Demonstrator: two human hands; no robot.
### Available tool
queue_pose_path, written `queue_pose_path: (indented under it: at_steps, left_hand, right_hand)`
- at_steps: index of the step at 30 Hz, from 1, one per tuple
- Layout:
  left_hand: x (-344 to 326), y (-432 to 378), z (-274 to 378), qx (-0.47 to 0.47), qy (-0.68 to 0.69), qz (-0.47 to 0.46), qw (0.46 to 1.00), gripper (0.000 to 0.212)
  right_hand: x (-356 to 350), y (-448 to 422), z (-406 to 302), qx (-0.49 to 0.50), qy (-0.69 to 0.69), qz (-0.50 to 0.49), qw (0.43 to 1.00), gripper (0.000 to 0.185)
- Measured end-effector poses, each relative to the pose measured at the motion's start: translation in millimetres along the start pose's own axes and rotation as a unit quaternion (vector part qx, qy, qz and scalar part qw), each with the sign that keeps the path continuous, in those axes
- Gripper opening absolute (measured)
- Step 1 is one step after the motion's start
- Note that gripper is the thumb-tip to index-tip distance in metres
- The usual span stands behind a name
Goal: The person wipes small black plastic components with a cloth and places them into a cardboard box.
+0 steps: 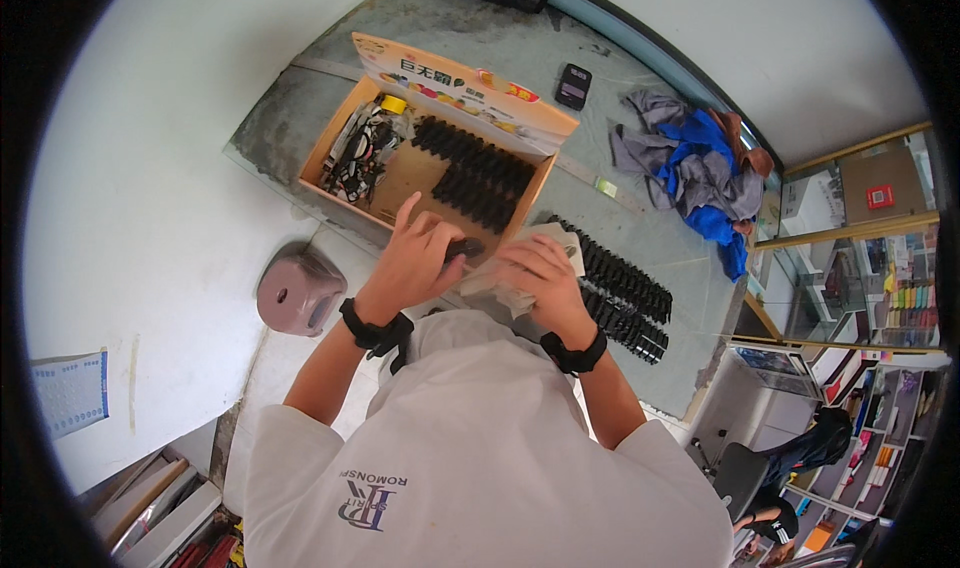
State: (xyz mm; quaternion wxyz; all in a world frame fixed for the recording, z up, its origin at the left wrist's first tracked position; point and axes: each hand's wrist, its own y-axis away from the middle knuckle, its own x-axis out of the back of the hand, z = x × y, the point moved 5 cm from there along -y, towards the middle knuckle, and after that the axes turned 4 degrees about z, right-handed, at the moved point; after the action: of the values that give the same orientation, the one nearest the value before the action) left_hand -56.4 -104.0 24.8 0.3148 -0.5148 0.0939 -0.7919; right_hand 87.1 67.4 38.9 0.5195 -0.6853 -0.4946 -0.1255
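My left hand (414, 264) grips a small black object (463, 250) between thumb and fingers, its index finger raised. Beside it my right hand (546, 275) holds a crumpled beige cloth (495, 289), close to the black piece; whether they touch is hard to tell. Just beyond both hands stands an open cardboard box (405, 176) with its printed lid flap upright. Inside it, rows of small black pieces (480, 174) fill the right part, and a jumble of small items (364, 152) with a yellow roll (393, 104) sits at the left. More black pieces (619, 287) lie in rows on the glass tabletop right of my hands.
On the glass-topped table (592, 185) lie a black phone-like device (573, 86) and a heap of grey and blue cloths (697, 163). A pinkish plastic stool (300, 290) stands on the floor at left. Glass display shelves (847, 268) rise at right; another person (776, 519) is at lower right.
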Motion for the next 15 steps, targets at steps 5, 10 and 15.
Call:
queue_pose_path:
  at_steps: [5,10,15]
  left_hand:
    - [10.7,1.3,-1.0,-0.016,0.018,0.058,0.998,0.032]
    - [2.6,-8.5,-2.8,0.004,0.083,0.147,0.986,0.014]
    - [-5.6,-4.9,-16.6,0.051,0.075,0.142,0.986,0.021]
  right_hand:
    - [19.4,-4.4,6.7,-0.097,-0.02,0.122,0.988,0.043]
    - [-15.1,-31.1,-23.4,0.023,0.009,0.116,0.993,0.049]
    - [-42.6,-37.9,-63.0,0.099,0.008,0.061,0.993,0.047]
